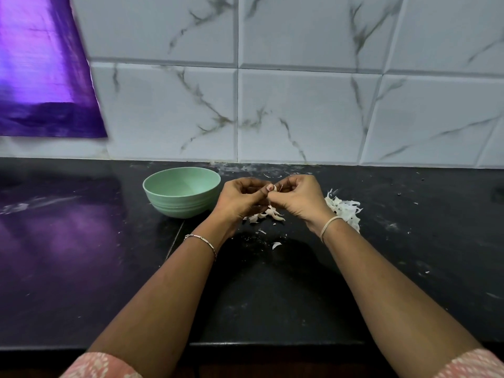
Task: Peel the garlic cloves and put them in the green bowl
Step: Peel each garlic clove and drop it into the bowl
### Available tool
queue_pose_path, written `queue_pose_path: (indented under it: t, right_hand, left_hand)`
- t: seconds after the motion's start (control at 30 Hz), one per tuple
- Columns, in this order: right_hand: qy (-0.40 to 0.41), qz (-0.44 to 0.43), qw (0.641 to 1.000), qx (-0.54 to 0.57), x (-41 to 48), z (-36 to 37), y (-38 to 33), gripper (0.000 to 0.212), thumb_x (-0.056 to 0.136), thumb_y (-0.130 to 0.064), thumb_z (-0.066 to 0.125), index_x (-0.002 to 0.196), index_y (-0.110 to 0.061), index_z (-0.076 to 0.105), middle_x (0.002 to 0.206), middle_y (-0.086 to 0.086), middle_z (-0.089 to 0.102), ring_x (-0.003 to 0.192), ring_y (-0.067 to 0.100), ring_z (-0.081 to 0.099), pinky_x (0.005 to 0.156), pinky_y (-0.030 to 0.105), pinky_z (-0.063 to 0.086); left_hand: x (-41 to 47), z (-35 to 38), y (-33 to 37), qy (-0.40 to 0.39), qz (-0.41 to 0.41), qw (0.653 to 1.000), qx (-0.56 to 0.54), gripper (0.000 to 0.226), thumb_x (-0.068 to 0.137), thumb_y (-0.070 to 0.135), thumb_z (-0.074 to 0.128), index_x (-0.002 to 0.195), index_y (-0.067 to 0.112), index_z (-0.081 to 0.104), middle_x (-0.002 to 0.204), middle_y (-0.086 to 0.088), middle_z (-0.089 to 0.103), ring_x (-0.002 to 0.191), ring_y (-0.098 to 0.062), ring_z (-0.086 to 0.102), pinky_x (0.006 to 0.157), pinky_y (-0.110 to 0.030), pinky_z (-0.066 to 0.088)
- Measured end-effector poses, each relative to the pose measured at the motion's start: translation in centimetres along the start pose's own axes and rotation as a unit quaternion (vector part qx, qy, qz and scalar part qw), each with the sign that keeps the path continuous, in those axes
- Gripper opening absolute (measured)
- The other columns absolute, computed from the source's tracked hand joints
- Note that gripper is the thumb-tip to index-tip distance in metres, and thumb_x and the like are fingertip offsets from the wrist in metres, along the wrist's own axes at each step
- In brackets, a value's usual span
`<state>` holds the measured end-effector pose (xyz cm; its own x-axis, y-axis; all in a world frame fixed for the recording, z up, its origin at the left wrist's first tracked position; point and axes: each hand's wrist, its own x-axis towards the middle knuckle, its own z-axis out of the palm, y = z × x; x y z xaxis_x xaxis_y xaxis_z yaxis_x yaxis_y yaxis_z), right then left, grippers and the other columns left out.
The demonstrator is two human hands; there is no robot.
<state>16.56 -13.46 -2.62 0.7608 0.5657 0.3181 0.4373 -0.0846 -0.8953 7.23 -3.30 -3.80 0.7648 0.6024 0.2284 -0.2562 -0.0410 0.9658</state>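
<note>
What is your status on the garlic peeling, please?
Mid-peel: left hand and right hand pinch garlic clove. Beside left hand, green bowl, no cloves seen inside. Below, peel scraps; path clear.

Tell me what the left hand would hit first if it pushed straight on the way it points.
The left hand would probably meet the right hand first; both pinch one garlic clove between them.

The bowl (180, 207) is pale mint green. The garlic skins (344, 210) are white, the countertop (272, 296) black (flecked with pale specks). The wall tiles (300, 110) are white with grey marble veining, the hanging cloth (41, 77) glossy purple, the sleeves (101, 366) pink with a white print.
</note>
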Motion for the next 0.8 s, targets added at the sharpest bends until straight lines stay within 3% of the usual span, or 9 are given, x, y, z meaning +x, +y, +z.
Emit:
queue_pose_path:
  t: [0.17, 0.27, 0.33, 0.47, 0.6, 0.67, 0.8]
  right_hand:
    - [0.000, -0.056, 0.994, -0.098, -0.1, 0.1, 0.0, 0.014, 0.061, -0.026, 0.078, 0.067, -0.015, 0.071, 0.065, 0.002, 0.070, 0.057, 0.008, 0.059, 0.059, 0.026, 0.052]
    - [0.006, -0.066, 0.991, -0.119, 0.1, 0.2, 0.0, 0.015, 0.064, -0.025, 0.077, 0.070, -0.012, 0.072, 0.065, 0.003, 0.070, 0.056, 0.006, 0.057, 0.057, 0.022, 0.048]
    - [0.006, -0.077, 0.988, -0.133, 0.2, 0.2, 0.0, 0.015, 0.064, -0.025, 0.077, 0.071, -0.013, 0.072, 0.064, 0.002, 0.070, 0.056, 0.006, 0.058, 0.057, 0.020, 0.048]
    - [0.002, -0.115, 0.977, -0.179, 0.3, 0.1, 0.1, 0.010, 0.064, -0.023, 0.077, 0.069, -0.017, 0.071, 0.062, -0.002, 0.069, 0.059, 0.007, 0.064, 0.060, 0.022, 0.052]
    - [-0.001, -0.148, 0.958, -0.247, 0.4, -0.1, 0.3, 0.010, 0.065, -0.025, 0.073, 0.072, -0.019, 0.069, 0.063, -0.004, 0.067, 0.064, 0.011, 0.064, 0.064, 0.024, 0.052]
    - [-0.006, -0.151, 0.953, -0.264, 0.4, -0.3, 0.4, 0.011, 0.068, -0.027, 0.073, 0.075, -0.019, 0.070, 0.064, -0.006, 0.066, 0.066, 0.012, 0.063, 0.064, 0.023, 0.048]
    - [-0.001, -0.123, 0.951, -0.282, 0.7, -1.4, 0.5, 0.011, 0.077, -0.030, 0.069, 0.078, -0.019, 0.068, 0.072, -0.004, 0.066, 0.073, 0.016, 0.060, 0.065, 0.024, 0.040]
  left_hand:
    - [0.2, 0.0, -0.3, 0.008, 0.012, 0.999, 0.046, 0.005, 0.086, 0.002, 0.068, 0.085, 0.007, 0.067, 0.061, -0.002, 0.067, 0.056, -0.011, 0.064, 0.061, -0.022, 0.057]
    - [0.5, 0.0, -0.6, 0.037, 0.029, 0.995, 0.092, 0.007, 0.084, 0.004, 0.072, 0.083, 0.009, 0.067, 0.075, -0.016, 0.067, 0.073, -0.025, 0.063, 0.079, -0.040, 0.056]
    - [0.7, -0.1, -0.7, 0.057, 0.036, 0.991, 0.114, 0.009, 0.083, 0.007, 0.075, 0.080, 0.012, 0.068, 0.080, -0.018, 0.069, 0.076, -0.026, 0.065, 0.082, -0.043, 0.056]
    - [0.9, 0.0, -0.8, 0.085, 0.062, 0.977, 0.185, 0.013, 0.080, 0.014, 0.079, 0.076, 0.020, 0.068, 0.077, -0.010, 0.073, 0.070, -0.018, 0.067, 0.072, -0.032, 0.057]
    - [0.8, 0.3, -0.8, 0.087, 0.076, 0.966, 0.232, 0.008, 0.079, 0.015, 0.080, 0.083, 0.013, 0.073, 0.071, -0.001, 0.071, 0.058, -0.002, 0.061, 0.059, -0.015, 0.048]
    - [0.8, 0.2, -0.9, 0.080, 0.073, 0.965, 0.240, 0.009, 0.079, 0.014, 0.080, 0.085, 0.011, 0.074, 0.069, 0.000, 0.070, 0.054, 0.002, 0.059, 0.057, -0.013, 0.047]
    - [0.8, -0.2, -0.9, 0.060, 0.029, 0.989, 0.131, 0.007, 0.079, 0.012, 0.079, 0.081, 0.012, 0.072, 0.076, -0.015, 0.071, 0.067, -0.020, 0.062, 0.071, -0.033, 0.052]
